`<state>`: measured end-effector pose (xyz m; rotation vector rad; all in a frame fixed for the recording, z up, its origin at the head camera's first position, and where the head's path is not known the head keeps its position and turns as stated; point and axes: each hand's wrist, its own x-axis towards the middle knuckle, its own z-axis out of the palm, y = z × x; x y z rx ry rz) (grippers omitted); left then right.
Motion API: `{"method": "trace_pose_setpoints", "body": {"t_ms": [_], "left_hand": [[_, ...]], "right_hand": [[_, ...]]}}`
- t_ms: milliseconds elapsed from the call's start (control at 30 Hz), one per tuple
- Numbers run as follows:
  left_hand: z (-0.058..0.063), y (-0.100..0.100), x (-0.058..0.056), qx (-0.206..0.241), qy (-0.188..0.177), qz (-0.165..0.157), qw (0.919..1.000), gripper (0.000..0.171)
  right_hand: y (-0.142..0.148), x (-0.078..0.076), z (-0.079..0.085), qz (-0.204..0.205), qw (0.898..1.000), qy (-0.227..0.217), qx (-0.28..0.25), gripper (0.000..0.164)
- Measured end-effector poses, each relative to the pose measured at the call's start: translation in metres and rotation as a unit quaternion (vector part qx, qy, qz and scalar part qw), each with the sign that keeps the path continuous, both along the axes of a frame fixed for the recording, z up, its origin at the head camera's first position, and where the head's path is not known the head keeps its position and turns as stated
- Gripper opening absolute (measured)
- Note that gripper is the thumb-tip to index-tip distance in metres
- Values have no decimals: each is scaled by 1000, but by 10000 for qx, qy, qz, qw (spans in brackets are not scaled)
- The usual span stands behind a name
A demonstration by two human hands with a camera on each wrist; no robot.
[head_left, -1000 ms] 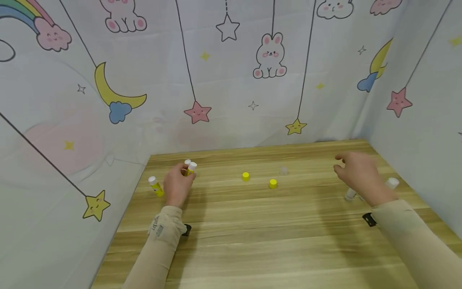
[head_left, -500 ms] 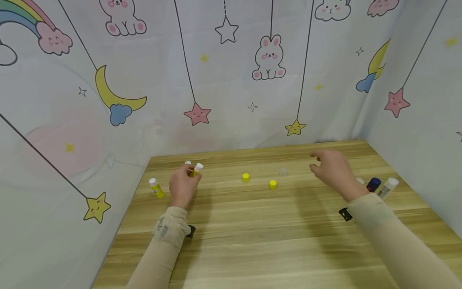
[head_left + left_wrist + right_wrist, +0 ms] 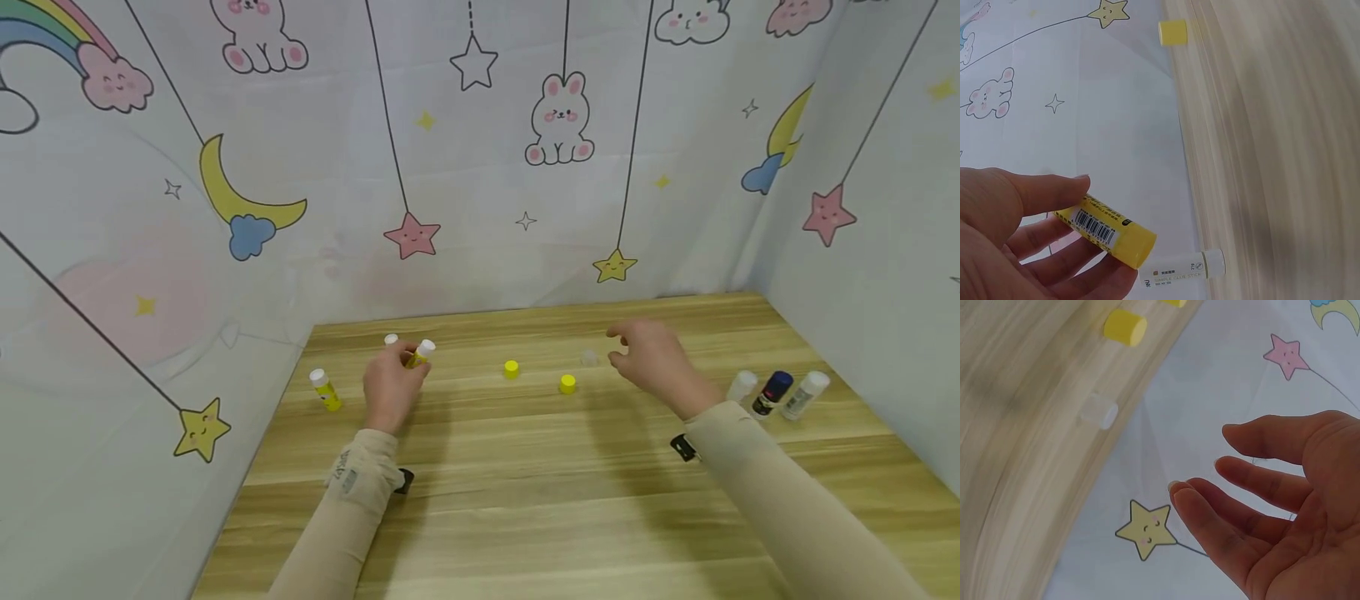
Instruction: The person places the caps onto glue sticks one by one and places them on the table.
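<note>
My left hand (image 3: 393, 387) pinches a yellow glue stick (image 3: 422, 354) with a white top. In the left wrist view, the barcode on this glue stick (image 3: 1105, 231) shows between thumb and fingers. A white glue stick (image 3: 1185, 267) stands just behind it, partly hidden by my hand in the head view. Over the right half of the table, my right hand (image 3: 656, 367) holds nothing, its thumb and fingers apart and slightly bent. Nearest to it on the table is a translucent cap (image 3: 588, 358). Two yellow caps (image 3: 512, 369) lie between the hands.
Another yellow glue stick (image 3: 326, 390) with a white top stands at the table's left edge. By the right edge stand a dark blue tube (image 3: 772, 393) and two white tubes (image 3: 806, 395). A printed curtain (image 3: 480, 183) borders the wooden table (image 3: 510, 483).
My right hand has moved left, away from the tubes at the right edge, towards the translucent cap. My left hand has shifted slightly right with the yellow glue stick.
</note>
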<state>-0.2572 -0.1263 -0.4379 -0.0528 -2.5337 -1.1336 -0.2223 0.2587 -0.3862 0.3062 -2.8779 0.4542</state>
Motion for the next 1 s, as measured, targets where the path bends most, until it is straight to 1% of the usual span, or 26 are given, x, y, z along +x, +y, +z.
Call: {"method": "trace_pose_setpoints", "body": {"t_ms": [233, 400, 567, 733, 867, 1000], "left_hand": [[-2, 4, 0, -22, 36, -79, 10000, 28], [-3, 7, -1, -69, 11, -129, 9999, 30], [-3, 10, -2, -88, 34, -170, 9998, 28], [-3, 12, -2, -69, 153, -256, 9995, 28], [-2, 14, -1, -139, 209, -316, 9992, 29], [-2, 16, 0, -158, 284, -392, 9987, 30]], "right_hand": [[-19, -10, -13, 217, 9995, -213, 56, 33], [-29, -16, -22, 375, 9989, -283, 93, 32], [-38, -19, -30, 472, 9978, -459, 48, 32], [-45, -24, -37, 576, 9963, -636, 75, 34], [-49, -27, -46, 565, 9952, -798, 110, 34], [-52, -30, -55, 521, 9947, -861, 210, 34]]}}
